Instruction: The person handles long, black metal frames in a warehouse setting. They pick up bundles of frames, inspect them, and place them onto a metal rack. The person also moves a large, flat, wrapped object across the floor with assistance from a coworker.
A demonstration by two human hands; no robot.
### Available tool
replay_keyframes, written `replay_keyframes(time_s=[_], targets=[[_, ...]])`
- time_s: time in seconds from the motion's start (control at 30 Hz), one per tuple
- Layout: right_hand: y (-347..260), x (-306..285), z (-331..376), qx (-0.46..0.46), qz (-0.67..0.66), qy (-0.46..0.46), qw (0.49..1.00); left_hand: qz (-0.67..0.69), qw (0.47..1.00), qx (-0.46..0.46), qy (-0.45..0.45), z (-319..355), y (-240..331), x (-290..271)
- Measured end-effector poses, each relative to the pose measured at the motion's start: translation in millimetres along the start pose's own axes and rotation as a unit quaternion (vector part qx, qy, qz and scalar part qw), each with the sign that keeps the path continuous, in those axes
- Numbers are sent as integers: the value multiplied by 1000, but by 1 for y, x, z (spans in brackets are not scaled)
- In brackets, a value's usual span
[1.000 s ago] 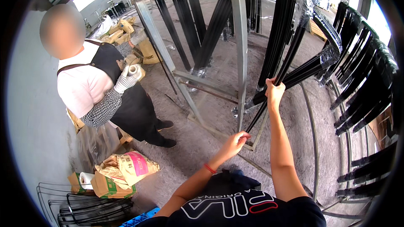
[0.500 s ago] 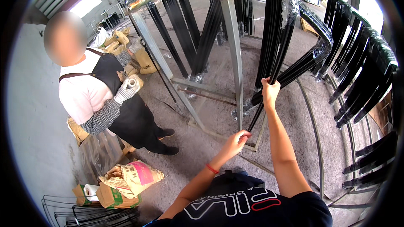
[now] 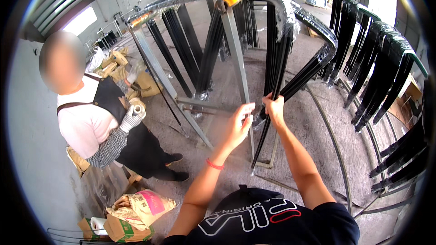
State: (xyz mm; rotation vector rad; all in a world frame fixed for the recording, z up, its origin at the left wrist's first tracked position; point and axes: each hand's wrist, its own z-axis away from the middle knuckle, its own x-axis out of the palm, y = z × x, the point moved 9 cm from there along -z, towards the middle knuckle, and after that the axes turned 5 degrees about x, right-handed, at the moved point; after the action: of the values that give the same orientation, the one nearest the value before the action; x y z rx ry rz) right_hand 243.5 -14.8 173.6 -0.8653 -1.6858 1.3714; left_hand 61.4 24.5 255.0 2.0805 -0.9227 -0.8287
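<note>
My right hand (image 3: pixel 274 110) is closed round a thin black bar (image 3: pixel 260 145), part of a bundle of long black bars (image 3: pixel 274 59) hanging from the rack. The bar slants down toward me, its lower end near the rack's foot. To the left of it, my left hand (image 3: pixel 240 124) is raised with its fingers apart and nothing in them, close to the rack's grey metal post (image 3: pixel 240 68). Clear plastic film (image 3: pixel 285 16) wraps the top bends of the bars.
On the left a person (image 3: pixel 102 113) in a dark apron stands facing the rack, a roll (image 3: pixel 136 110) in the gloved hand. More wrapped black bars (image 3: pixel 379 68) hang on the right. Paper sacks (image 3: pixel 143 208) and a cardboard box (image 3: pixel 125 230) lie lower left.
My left hand has let go of the bar's lower part and risen toward my right hand, its fingers spreading. My right hand still grips the bar. The view has shifted slightly.
</note>
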Motion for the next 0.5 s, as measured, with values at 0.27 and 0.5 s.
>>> replay_keyframes(time_s=[0.27,0.5], targets=[[-10,20,46,13,-7,-42,999,-222,926,290,93,-80,139,-27],[-5,19,49,14,7,-47,999,-365,830,368,205,-112,167,-65]])
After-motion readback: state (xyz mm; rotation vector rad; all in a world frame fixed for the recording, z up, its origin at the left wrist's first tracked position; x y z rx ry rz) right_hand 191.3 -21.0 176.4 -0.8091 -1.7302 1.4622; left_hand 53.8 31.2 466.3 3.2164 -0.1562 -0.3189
